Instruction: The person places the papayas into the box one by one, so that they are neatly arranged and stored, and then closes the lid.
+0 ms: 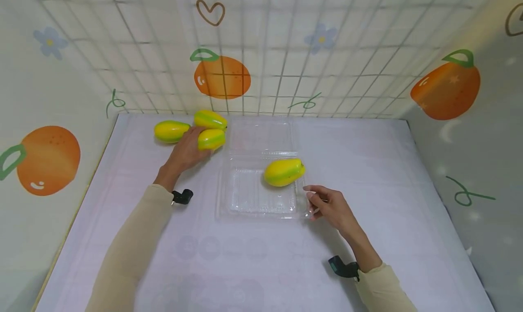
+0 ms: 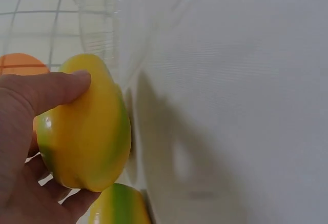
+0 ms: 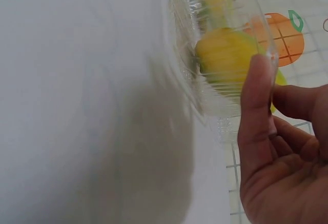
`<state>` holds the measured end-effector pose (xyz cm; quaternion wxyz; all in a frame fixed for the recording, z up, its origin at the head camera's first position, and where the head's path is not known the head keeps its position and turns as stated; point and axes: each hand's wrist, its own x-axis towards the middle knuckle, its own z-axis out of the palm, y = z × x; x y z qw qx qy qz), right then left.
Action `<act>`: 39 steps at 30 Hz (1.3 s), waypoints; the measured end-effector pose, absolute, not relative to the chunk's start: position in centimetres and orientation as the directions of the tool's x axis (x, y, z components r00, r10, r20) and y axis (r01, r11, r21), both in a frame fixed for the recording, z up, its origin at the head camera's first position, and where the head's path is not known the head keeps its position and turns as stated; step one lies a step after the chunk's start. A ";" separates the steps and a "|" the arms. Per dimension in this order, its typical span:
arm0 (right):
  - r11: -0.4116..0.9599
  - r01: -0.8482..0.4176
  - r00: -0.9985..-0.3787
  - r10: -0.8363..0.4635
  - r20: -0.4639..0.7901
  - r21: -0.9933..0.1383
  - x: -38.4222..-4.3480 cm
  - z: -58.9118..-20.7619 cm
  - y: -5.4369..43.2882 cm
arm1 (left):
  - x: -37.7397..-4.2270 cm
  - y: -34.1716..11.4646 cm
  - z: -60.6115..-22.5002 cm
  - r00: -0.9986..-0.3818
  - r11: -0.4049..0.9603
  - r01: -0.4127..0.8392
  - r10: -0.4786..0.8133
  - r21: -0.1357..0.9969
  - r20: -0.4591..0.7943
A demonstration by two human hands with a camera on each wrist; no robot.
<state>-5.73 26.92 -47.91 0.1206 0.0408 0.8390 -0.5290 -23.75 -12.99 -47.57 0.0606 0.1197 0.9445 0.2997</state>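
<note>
My left hand [image 1: 189, 148] grips a glossy yellow-and-green papaya [image 2: 84, 131], its thumb laid across the fruit and the other fingers curled under it. Close by on the table are two more papayas, one to the left [image 1: 169, 131] and one behind [image 1: 209, 119]. A clear plastic clamshell box [image 1: 249, 207] lies with its lid folded back toward the wall. Inside the box, toward its right side, rests another papaya [image 1: 283, 172]. At the box's right edge, my right hand [image 1: 333, 207] pinches the rim between thumb and fingers.
The table has a white cover [image 1: 367, 166]. Behind it rises a wire grid [image 1: 278, 76] with a printed sheet of oranges and flowers, and similar printed sheets stand at both sides. A black wrist camera [image 1: 182, 196] sits on the left wrist, another [image 1: 343, 267] on the right.
</note>
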 end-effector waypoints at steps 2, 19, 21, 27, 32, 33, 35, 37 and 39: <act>0.437 0.196 -0.968 -0.057 -0.244 -0.878 -5.7 -47.9 26.9 | -23.6 -13.0 -47.2 -0.964 0.788 0.195 0.265 0.584 -0.036; 0.413 0.205 -0.967 -0.056 -0.249 -0.887 -5.6 -47.9 26.9 | -20.3 -9.2 -44.2 -0.922 0.650 0.328 0.378 0.685 0.083; 0.414 0.208 -0.967 -0.051 -0.251 -0.886 -5.6 -47.9 26.9 | -19.9 -8.7 -44.1 -0.912 0.635 0.346 0.399 0.691 0.091; 0.405 0.211 -0.966 -0.053 -0.253 -0.890 -5.7 -48.0 26.9 | -18.3 -6.9 -43.6 -0.887 0.603 0.368 0.455 0.708 0.073; 0.410 0.210 -0.966 -0.052 -0.252 -0.888 -5.6 -48.1 26.9 | -17.1 -5.5 -43.3 -0.865 0.570 0.372 0.500 0.732 0.050; 0.410 0.209 -0.966 -0.051 -0.252 -0.888 -5.6 -48.1 26.9 | -16.9 -5.2 -43.3 -0.858 0.562 0.380 0.511 0.735 0.053; 0.415 0.207 -0.967 -0.052 -0.250 -0.886 -5.6 -48.2 26.9 | -16.5 -4.7 -43.3 -0.842 0.541 0.398 0.537 0.741 0.060; 0.419 0.205 -0.967 -0.053 -0.249 -0.885 -5.6 -48.2 26.9 | -16.0 -4.2 -43.3 -0.824 0.518 0.416 0.562 0.747 0.069; 0.419 0.204 -0.967 -0.054 -0.249 -0.885 -5.6 -48.3 27.0 | -15.7 -3.7 -43.5 -0.807 0.500 0.434 0.586 0.749 0.076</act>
